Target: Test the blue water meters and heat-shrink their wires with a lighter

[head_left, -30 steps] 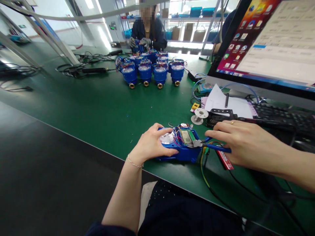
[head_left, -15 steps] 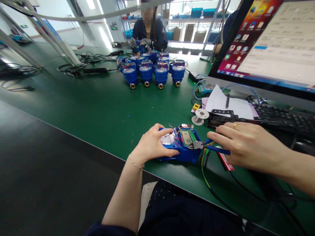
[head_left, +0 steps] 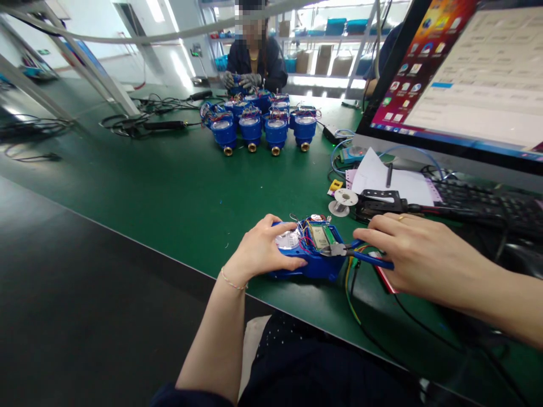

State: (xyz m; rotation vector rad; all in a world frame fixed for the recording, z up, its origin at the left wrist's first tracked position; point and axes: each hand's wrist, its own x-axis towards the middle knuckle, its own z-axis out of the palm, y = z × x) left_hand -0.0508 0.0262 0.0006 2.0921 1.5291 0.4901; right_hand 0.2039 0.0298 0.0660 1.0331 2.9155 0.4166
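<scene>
A blue water meter [head_left: 311, 267] lies on the green table near its front edge, its top open on coloured wires and a small display [head_left: 321, 237]. My left hand [head_left: 265, 246] is wrapped around the meter's left end, thumb on the near side and fingers over the round dial [head_left: 288, 239]. In my right hand [head_left: 407, 249] are blue-handled cutting pliers [head_left: 338, 249]. Their metal jaws rest at the near right edge of the display. Whether the jaws grip anything is too small to tell. Yellow-green and black cables [head_left: 351, 282] run down beside the meter's right end.
Several blue meters [head_left: 275, 134] stand in a group at the far side, before a person with grey gloves [head_left: 250, 81]. A wire spool [head_left: 345, 198], papers [head_left: 373, 176], a keyboard [head_left: 487, 200] and a monitor [head_left: 458, 85] occupy the right. Cables [head_left: 127, 124] lie far left.
The view has shifted slightly. Both hands, the meter and the pliers keep almost the same places relative to each other. Digits on the display look fainter now.
</scene>
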